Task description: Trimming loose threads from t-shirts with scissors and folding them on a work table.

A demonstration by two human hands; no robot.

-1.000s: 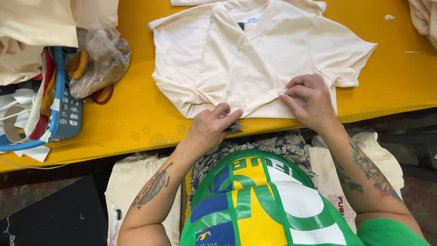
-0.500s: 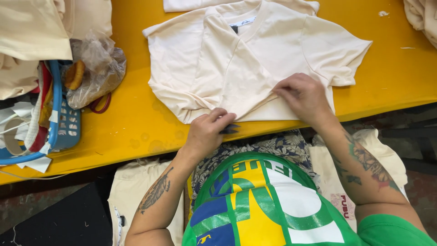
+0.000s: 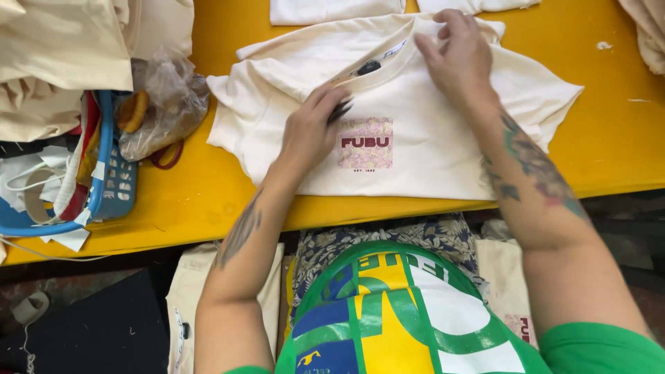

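A cream T-shirt [image 3: 429,159] lies front up on the yellow table [image 3: 208,201], showing a pink square print [image 3: 365,143] on the chest and a dark neck label [image 3: 367,67]. My left hand [image 3: 308,135] rests on the chest just left of the print, its fingers closed on a small dark tool [image 3: 340,111]. At the neckline, my right hand [image 3: 458,59] pinches the collar with its fingertips. Both forearms are tattooed.
A blue plastic basket [image 3: 104,187] with tags and cords stands at the left, next to a crumpled clear bag [image 3: 163,104]. Cream fabric is stacked at the top left [image 3: 62,48]; more cream garments lie along the far edge [image 3: 332,10] and top right [image 3: 648,28]. Cream cloth [image 3: 190,298] hangs below the table's near edge.
The shirt, earlier lying with plain folded fabric up, now shows its printed front. Both hands have moved from the near hem up to the chest and the collar.
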